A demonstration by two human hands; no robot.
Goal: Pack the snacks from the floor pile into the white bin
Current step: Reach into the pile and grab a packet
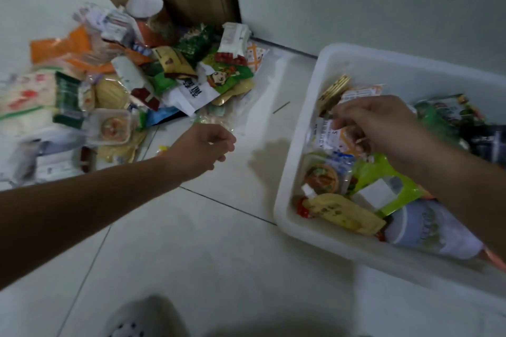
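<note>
Your snack pile [142, 76] lies heaped on the floor [219, 241] at the left, a loose jumble of green, orange, white and clear packets with a round white-lidded tub [145, 5] at its back. Your white bin [297, 145] stands upright on the floor to the right, apart from the pile and partly filled, with a lime-green pouch [383, 172] and a yellow packet [342, 213] near its front wall. A white-and-orange packet [332, 131] hangs over the bin's contents, pinched in your right hand [383, 128].
</note>
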